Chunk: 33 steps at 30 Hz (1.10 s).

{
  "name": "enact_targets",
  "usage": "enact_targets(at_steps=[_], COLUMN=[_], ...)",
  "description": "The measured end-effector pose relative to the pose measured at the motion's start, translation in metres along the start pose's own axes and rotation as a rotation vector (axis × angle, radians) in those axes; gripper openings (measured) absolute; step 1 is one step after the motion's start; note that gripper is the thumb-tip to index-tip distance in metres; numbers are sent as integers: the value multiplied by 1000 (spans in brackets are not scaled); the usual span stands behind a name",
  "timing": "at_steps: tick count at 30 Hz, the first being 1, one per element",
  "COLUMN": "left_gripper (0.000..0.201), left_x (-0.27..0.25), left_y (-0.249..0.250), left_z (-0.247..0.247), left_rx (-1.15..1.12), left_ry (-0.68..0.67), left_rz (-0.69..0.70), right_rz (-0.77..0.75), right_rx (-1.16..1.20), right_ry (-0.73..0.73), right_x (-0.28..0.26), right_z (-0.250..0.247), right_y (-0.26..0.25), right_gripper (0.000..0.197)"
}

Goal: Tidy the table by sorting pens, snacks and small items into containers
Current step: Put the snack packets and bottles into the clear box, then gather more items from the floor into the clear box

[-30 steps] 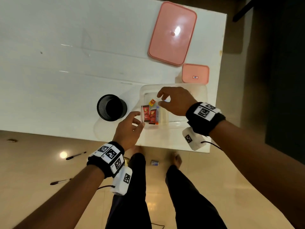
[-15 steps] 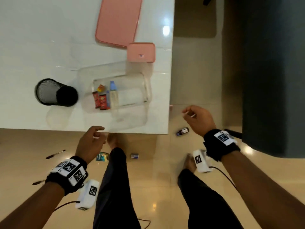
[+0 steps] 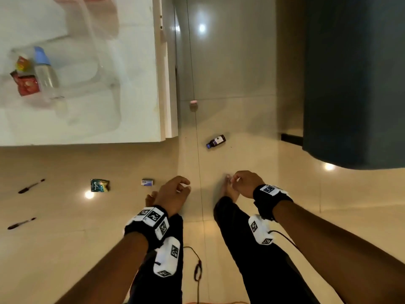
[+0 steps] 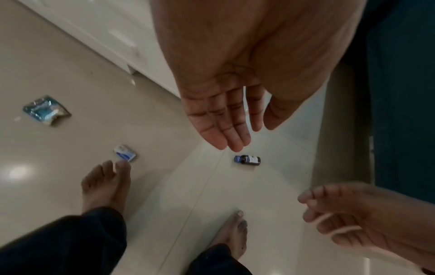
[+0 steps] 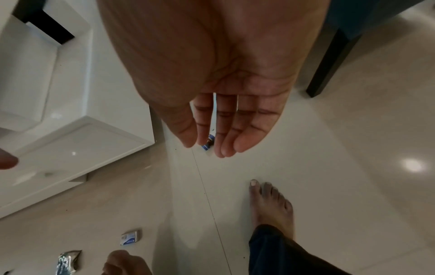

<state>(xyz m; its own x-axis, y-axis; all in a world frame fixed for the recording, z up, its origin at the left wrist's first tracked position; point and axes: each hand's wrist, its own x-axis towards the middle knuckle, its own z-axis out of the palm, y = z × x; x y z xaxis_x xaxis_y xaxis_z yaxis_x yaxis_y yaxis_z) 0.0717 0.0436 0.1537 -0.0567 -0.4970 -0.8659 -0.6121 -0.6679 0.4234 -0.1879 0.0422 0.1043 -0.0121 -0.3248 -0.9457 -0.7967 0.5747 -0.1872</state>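
Evidently both hands hang empty, fingers relaxed: left hand (image 3: 173, 195), right hand (image 3: 246, 184). Ahead of the right hand lies what is probably a small dark bottle (image 3: 216, 141) on the floor; it is best gripped across its body.

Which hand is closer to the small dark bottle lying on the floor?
Right. The right hand hangs just beside and nearer to us than the bottle; the left hand is farther away, on the table side, near the small blue box.
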Motion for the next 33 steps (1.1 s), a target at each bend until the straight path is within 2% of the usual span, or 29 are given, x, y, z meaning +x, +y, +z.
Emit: enact_targets(at_steps=[4, 8, 12, 14, 16, 18, 20, 22, 24, 26, 28, 29, 31, 33], left_gripper=[11, 8, 5, 6, 9, 11, 19, 40, 58, 54, 38, 33, 27, 22], left_x=[45, 119, 165, 180, 190, 199, 206, 213, 212, 209, 205, 203, 204, 208], left_y=[-20, -50, -70, -74, -73, -70, -63, -52, -38, -22, -10, -5, -4, -10], left_z=[42, 68, 71, 69, 67, 65, 61, 58, 57, 56, 55, 55, 55, 52], left_rx=[22, 45, 119, 136, 163, 205, 199, 150, -15, -262, -499, -550, -550, -438], left_ry=[-5, -30, -41, -58, -65, -54, -26, 3, -7, -43, -66, -44, 36, 62], left_rz=[-50, -37, -11, 0, 20, 48, 55, 36, -15, -97, -151, -151, -119, -48], right_rz=[-104, -199, -256, -266, -266, -240, -216, -247, -360, -477, -475, -456, -423, -396], right_rx=[-54, -134, -268, -322, -392, -436, -318, -30, 241, 423, 519, 504, 385, 190], right_ry=[42, 179, 233, 258, 328, 360, 319, 212, 91, -77, -233, -253, -134, 131], right_x=[72, 166, 227, 248, 261, 264, 262, 250, 223, 194, 178, 176, 186, 210], right_z=[6, 9, 12, 19, 32, 41, 43, 42, 41, 37, 26, 17, -4, -27], right_y=[-9, -22, -34, -31, -27, -25, -28, -31, -43, -55, -60, -60, -58, -61], right_gripper=[26, 49, 57, 52, 43, 43, 45, 45, 39, 39, 54, 55, 43, 37])
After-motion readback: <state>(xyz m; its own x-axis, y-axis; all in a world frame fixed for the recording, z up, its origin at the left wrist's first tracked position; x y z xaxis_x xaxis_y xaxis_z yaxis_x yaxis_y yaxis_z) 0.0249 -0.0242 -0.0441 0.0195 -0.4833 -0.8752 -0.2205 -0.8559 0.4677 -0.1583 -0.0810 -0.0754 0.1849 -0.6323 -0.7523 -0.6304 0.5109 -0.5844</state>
